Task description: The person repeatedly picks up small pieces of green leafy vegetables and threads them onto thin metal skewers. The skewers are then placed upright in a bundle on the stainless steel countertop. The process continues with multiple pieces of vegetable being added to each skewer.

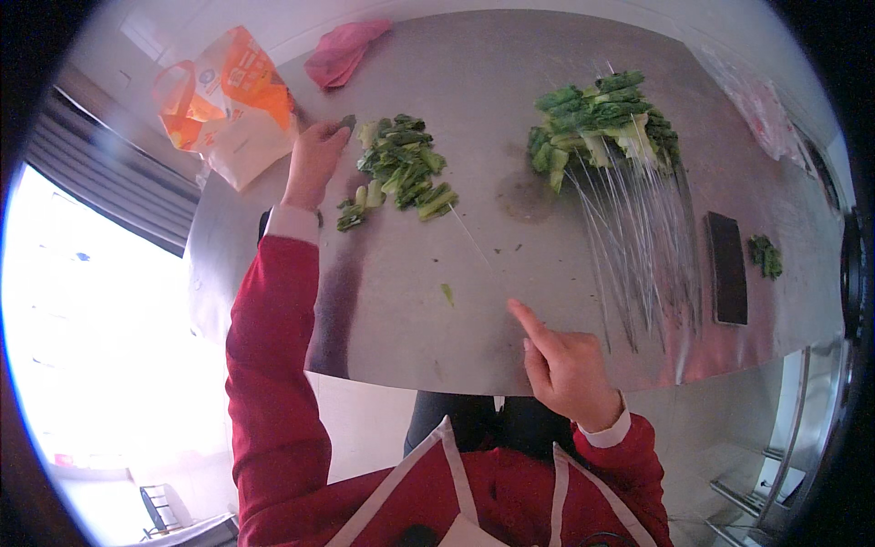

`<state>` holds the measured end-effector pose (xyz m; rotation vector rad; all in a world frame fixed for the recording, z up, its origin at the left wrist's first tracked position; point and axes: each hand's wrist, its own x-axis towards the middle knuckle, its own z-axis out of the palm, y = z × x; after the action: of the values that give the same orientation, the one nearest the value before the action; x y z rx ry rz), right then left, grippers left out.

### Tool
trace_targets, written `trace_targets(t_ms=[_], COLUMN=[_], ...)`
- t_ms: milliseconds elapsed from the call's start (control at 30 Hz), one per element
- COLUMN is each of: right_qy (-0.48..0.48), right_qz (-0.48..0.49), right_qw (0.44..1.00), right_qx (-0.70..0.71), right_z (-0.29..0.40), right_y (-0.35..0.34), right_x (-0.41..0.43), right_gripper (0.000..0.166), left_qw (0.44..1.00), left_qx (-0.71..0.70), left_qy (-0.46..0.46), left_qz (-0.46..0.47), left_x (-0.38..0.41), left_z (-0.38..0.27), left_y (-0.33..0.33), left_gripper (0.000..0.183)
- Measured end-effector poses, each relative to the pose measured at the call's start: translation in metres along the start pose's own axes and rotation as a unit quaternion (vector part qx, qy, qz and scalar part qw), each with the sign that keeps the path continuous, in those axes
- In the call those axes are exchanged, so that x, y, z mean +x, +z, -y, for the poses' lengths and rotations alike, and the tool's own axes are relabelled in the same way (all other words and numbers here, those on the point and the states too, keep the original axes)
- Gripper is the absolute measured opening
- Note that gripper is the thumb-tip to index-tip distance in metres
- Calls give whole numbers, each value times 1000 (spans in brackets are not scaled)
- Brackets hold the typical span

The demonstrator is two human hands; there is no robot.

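At the far left of the table, my left hand (316,164) pinches a small dark green leaf piece (348,123) between thumb and fingertips. Just right of it lies a loose pile of cut leafy greens (403,161). A thin metal skewer (470,236) slants from a folded piece of greens (437,203) at the pile's near edge towards my right hand. Near the front edge is my right hand (567,369), index finger stretched out and thumb apart, with nothing visible between them. Whether the fingertip touches the skewer's faint end, I cannot tell.
Many skewers (636,253) threaded with leafy greens (601,123) lie at the right. Beside them are a dark phone-like slab (727,268) and a small leaf clump (765,257). A plastic bag (232,109), a pink cloth (345,51) and clear plastic packaging (752,102) border the metal table (410,328).
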<state>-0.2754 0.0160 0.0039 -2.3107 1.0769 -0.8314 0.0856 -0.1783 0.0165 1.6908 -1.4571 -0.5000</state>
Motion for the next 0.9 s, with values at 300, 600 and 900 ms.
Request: trace_targets(t_ms=[300,600,900], right_qy=[-19,-61,-55], right_qz=[5,40,45], right_qw=[1000,997,997], right_qx=[21,21,11], right_z=[-3,-3,-2], right_y=[1,2,3], right_x=[-2,0,1], right_gripper=[56,56,59], left_qw=[809,810,783], left_qx=[-525,-518,-535], left_qy=[-114,-160,-148], left_qz=[238,222,281], left_x=[-108,-138,-139], left_z=[-45,-55,-54], left_y=[8,36,35], left_gripper=[26,32,28])
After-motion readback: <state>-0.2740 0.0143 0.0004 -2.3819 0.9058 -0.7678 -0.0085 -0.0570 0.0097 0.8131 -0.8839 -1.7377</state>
